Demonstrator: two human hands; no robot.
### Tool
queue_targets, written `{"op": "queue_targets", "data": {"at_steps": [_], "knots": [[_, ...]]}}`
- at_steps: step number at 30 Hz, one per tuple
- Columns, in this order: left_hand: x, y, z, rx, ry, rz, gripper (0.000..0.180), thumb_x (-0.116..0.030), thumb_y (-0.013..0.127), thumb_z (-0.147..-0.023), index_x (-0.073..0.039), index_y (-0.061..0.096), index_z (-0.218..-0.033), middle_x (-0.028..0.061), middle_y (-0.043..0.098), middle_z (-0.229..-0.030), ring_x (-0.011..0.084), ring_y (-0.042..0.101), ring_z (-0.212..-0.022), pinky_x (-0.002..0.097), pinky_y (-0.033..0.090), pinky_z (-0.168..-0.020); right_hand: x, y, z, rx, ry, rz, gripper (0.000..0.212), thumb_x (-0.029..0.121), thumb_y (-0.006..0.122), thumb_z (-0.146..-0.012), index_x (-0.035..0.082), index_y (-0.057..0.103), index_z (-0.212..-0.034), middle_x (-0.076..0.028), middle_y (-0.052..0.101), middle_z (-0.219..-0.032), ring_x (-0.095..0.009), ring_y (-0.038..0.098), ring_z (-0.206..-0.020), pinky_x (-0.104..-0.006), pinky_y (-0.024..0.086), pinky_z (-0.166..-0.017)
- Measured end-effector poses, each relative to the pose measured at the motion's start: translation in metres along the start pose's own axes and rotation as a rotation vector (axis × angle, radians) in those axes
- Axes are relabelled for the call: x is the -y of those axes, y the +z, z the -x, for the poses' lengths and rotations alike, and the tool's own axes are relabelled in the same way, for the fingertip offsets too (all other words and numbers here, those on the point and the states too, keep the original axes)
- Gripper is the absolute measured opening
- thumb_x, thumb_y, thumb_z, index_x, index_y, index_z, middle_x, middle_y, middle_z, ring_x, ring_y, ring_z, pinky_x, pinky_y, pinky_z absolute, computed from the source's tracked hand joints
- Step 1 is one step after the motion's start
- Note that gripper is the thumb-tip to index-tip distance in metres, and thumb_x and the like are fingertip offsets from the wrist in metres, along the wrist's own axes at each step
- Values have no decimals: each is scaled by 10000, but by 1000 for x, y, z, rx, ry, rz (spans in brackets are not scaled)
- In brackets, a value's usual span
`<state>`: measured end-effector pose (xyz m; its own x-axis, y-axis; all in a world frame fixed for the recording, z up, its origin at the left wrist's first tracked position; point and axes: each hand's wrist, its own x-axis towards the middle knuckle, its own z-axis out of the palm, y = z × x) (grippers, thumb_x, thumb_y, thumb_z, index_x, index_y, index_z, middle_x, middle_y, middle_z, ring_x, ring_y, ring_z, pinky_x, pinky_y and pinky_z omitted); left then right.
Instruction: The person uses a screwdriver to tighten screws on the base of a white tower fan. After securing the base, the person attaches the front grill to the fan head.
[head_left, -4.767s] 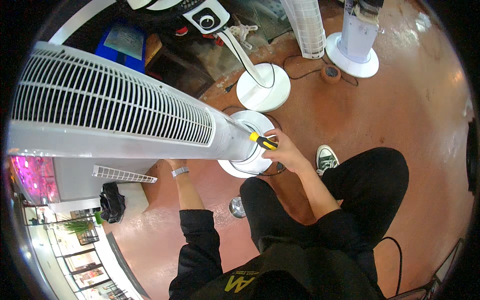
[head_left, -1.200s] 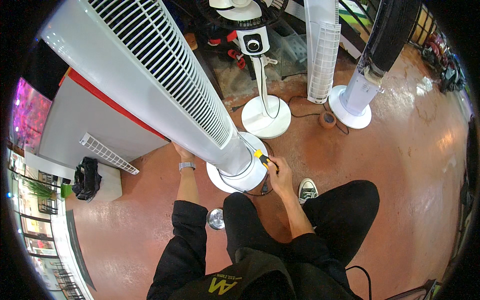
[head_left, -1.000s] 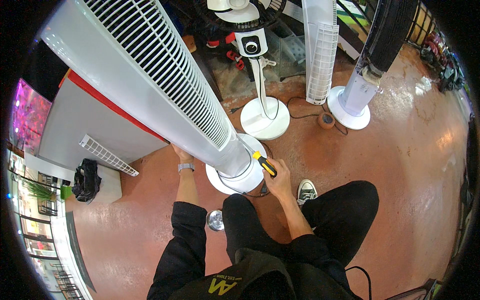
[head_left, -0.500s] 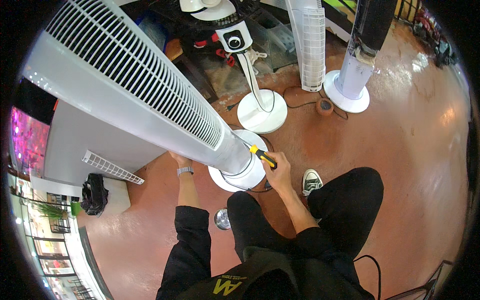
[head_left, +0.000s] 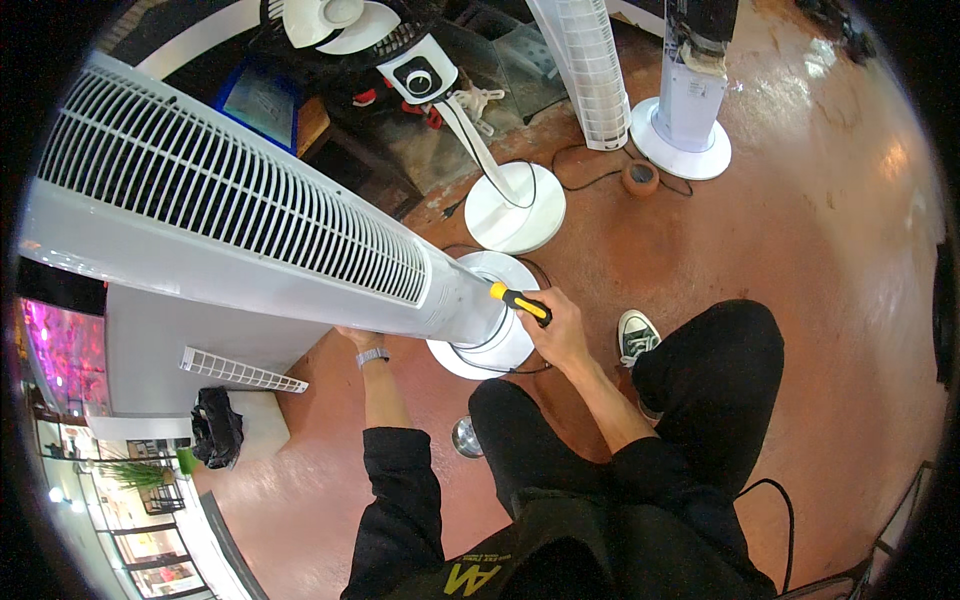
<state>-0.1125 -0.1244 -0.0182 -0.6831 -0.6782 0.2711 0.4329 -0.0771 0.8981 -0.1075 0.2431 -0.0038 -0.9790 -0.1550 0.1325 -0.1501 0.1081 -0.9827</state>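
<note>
A tall white tower fan [head_left: 250,285] with a slatted grille stands in front of me, its round white base [head_left: 525,352] on the floor. My right hand [head_left: 558,332] is closed round the yellow and black handle of a screwdriver [head_left: 520,303]. The screwdriver's front end points at the fan's lower body, just above the base; its tip cannot be made out. My left hand [head_left: 357,337], with a metal-banded watch [head_left: 372,356] at the wrist, is at the fan's near side. Its fingers are hidden behind the fan body.
A white pedestal fan [head_left: 515,205] stands beyond. A white grille panel [head_left: 585,85], another tower fan [head_left: 683,125] and a brown round pot [head_left: 640,178] are farther right. A grille strip [head_left: 245,370] and black bag [head_left: 216,428] lie left. A shiny metal bowl [head_left: 466,437] sits by my knee.
My view has shifted, so the tower fan appears lower and more slanted. The screwdriver stays in my right hand near the fan's lower body, and my left hand remains at its side.
</note>
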Motion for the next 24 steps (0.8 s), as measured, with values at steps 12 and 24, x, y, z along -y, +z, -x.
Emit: {"op": "queue_targets", "data": {"at_steps": [12,24], "knots": [[5,-5,-3,-39,6,-122,603,-463,418,-920,-23,396,-1332,169,482,-1302,302,562,-1068,437,548,-879,-6,4,11,-64,-227,25,329,50,680,-764,43,536,-1060,-165,525,-990,-340,572,-933,-394,489,-754],[-1,-24,-7,-74,-279,186,592,-483,434,-899,-29,452,-1278,163,493,-1283,316,549,-1070,464,520,-880,-10,11,13,-119,-196,0,324,48,665,-786,-18,489,-1050,-193,496,-975,-347,529,-892,-407,449,-783]]}}
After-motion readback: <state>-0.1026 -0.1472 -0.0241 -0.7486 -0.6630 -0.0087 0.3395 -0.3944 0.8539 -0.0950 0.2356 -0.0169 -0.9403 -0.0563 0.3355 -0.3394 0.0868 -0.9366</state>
